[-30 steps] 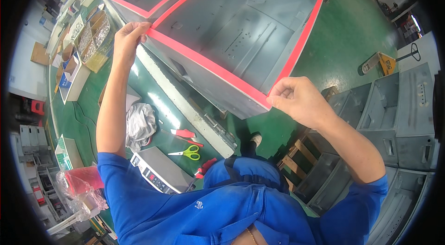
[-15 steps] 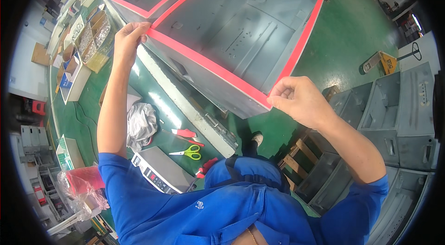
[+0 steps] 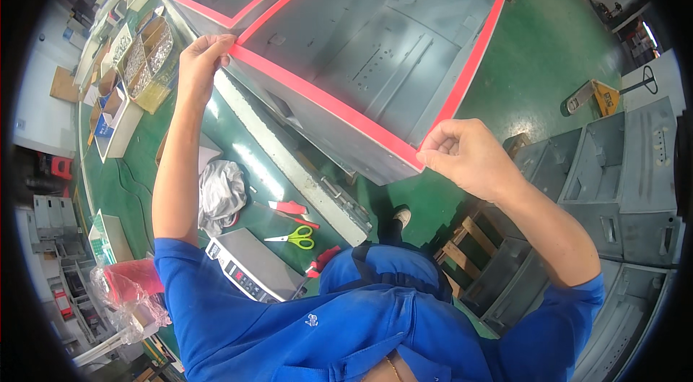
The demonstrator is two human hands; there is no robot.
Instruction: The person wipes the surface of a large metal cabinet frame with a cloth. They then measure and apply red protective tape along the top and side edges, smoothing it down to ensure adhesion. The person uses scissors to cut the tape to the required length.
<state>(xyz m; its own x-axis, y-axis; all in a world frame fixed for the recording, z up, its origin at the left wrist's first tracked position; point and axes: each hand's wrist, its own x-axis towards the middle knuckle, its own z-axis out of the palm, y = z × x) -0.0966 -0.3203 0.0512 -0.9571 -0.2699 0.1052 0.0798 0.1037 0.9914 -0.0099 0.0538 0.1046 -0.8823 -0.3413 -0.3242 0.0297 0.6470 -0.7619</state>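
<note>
A large grey metal box [image 3: 328, 138] with an open top lies ahead of me, red tape [image 3: 317, 94] running along its rim. At the near left corner my left hand [image 3: 201, 68] is closed in a pinch on one end of the near strip. My right hand [image 3: 471, 158] pinches the other end at the near right corner, fingers curled in. Between the two hands the strip lies straight along the near edge. How firmly it sticks there, I cannot tell.
Green-handled scissors [image 3: 299, 237], a red-handled cutter [image 3: 289, 206], a grey cloth [image 3: 221, 194] and a white control box [image 3: 253, 266] lie on the green bench at lower left. Cartons of small parts [image 3: 148, 57] stand beyond. Grey metal housings [image 3: 592, 165] are stacked at right, near a pallet jack [image 3: 603, 98].
</note>
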